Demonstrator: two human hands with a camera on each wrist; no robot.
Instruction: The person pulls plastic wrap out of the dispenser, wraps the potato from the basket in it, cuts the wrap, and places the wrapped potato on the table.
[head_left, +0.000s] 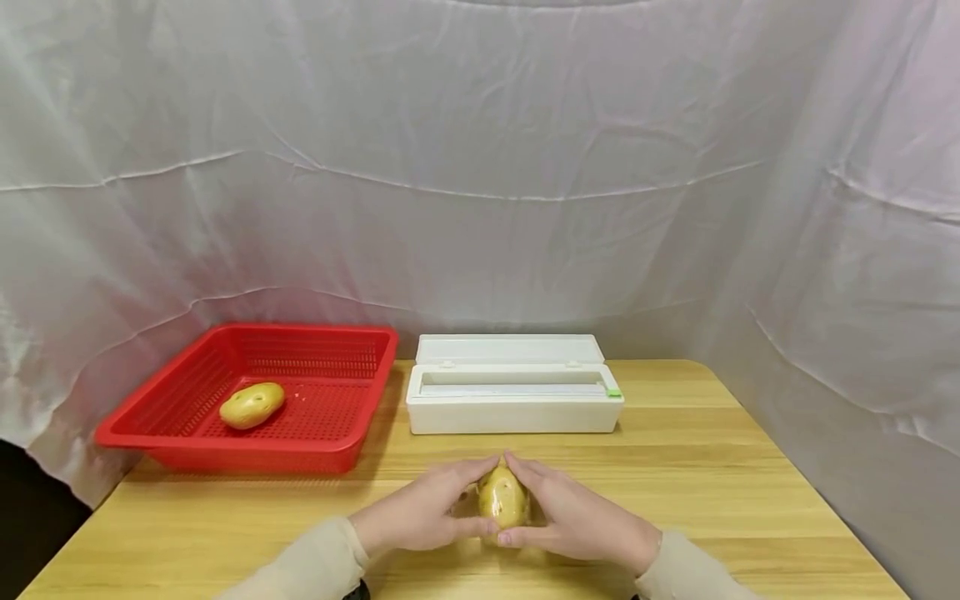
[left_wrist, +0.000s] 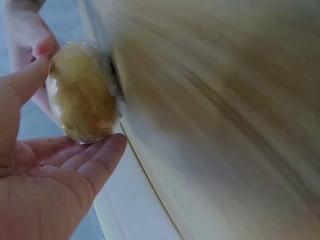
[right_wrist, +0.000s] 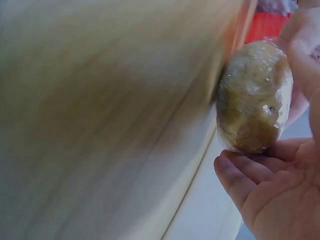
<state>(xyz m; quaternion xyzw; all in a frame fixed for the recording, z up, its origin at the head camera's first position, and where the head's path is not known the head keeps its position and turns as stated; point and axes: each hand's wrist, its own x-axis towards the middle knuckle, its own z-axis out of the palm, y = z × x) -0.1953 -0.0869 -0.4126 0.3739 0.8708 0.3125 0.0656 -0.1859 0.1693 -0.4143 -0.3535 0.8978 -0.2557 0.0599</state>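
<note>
A yellow potato wrapped in clear plastic film is between my two hands at the front middle of the table. My left hand holds its left side, fingertips at the far end and thumb at the near end. On the other side my right hand holds it the same way, and the two hands' fingertips and thumbs come together. In the left wrist view the film lies wrinkled and shiny over the potato. The right wrist view shows the wrapped potato close over the wooden surface.
A red plastic basket stands at the left with one potato in it. Behind my hands is a white cling film box, its lid raised, with a green piece at its right end. Grey cloth hangs behind the wooden table.
</note>
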